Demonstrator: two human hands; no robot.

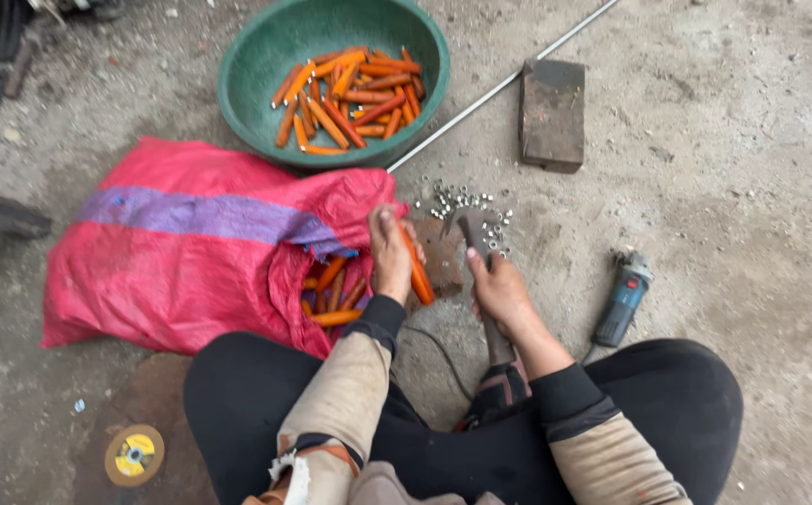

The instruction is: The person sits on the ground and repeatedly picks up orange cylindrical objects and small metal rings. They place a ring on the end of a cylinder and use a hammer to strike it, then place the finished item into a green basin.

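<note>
My left hand [390, 252] grips an orange handle piece [418, 273], held slanted over a small rusty metal plate [443, 254] on the ground. A claw hammer [477, 245] is in my right hand [501, 295], its head resting just beside a scatter of small silver rings [467, 201]. At my left hand's side, a red woven sack [191, 245] lies open with more orange handle pieces [334, 292] spilling from its mouth. Beyond it stands a green basin [247, 56] holding many orange handle pieces [350, 98].
A blue angle grinder [623, 299] lies on the concrete to the right. Farther off sit a dark metal block [553, 114] and a long thin rod [499, 89]. A yellow grinding disc [135, 454] lies near my left knee.
</note>
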